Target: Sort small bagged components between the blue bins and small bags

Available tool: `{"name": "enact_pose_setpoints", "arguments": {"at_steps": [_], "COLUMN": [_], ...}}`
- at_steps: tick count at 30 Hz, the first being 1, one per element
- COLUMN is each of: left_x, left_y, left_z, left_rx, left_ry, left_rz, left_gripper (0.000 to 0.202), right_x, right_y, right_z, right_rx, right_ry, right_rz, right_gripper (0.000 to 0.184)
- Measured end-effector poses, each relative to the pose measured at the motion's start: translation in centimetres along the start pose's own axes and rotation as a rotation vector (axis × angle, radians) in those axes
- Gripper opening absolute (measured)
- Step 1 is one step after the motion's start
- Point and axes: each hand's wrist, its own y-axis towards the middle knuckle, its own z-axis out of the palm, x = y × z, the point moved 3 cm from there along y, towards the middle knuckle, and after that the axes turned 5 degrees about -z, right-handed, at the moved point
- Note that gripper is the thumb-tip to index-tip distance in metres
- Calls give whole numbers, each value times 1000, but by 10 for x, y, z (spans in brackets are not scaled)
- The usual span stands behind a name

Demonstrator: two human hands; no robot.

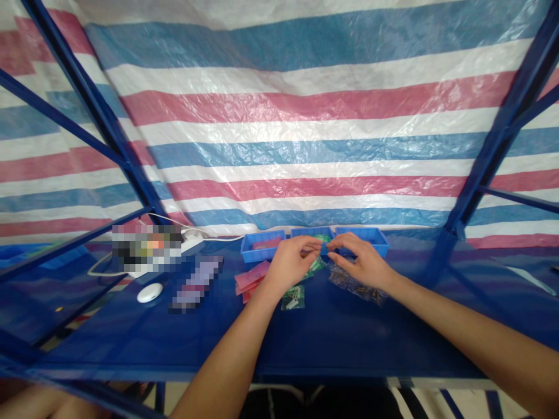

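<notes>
My left hand (294,259) hovers over the front of the middle blue bin (305,233), fingers curved and thumb apart, with nothing visible in it. Facing it, my right hand (362,262) is curled with a gap between thumb and fingers, in front of the right blue bin (373,235). Beneath my left hand lie green packets (317,266), and a small clear packet with green and white contents (293,298) is nearer me. Pink packets (251,279) lie left of my left wrist. Under my right hand are clear bags of small dark pieces (351,282).
A left blue bin (262,247) holds pink packets. Further left are a blurred phone-like object (197,284), a white oval case (149,293) and a white power strip (192,241) with cables. Blue frame posts (493,139) and striped sheeting (305,139) enclose the blue table (349,343).
</notes>
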Motion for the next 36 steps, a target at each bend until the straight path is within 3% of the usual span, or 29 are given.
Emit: {"name": "enact_pose_setpoints", "arguments": {"at_steps": [3,6,10,14,21,27,29,31,33,36], "left_x": [-4,-5,-3,4,10,-3,-3,0,4,10], "left_y": [0,-2,-3,-2,1,-5,-6,-7,-7,-4], "left_z": [6,17,23,19,19,10,12,17,23,28], "left_rx": [-75,-27,-23,-98,-54,-298,-252,-135,-50,-22], "left_ry": [-236,-388,-367,-229,-211,-3,-34,-139,-256,-389], "left_rz": [-25,-35,-27,-25,-64,11,-34,-102,-159,-208], "left_gripper": [22,26,30,34,28,33,36,41,45,48], "right_x": [-4,-9,-16,-19,-13,-19,-21,-22,-21,-17], "right_y": [-3,-7,-9,-8,-1,-2,-4,-5,-4,-3], "right_z": [10,22,29,26,18,15,14,12,10,8], "right_rx": [12,60,78,12,-35,-120,-132,-139,-150,-142], "right_ry": [248,564,726,718,714,669,597,494,387,287], "right_rz": [148,309,451,483,469,496,505,476,384,239], "right_gripper": [37,39,39,39,39,45,43,39,32,24]}}
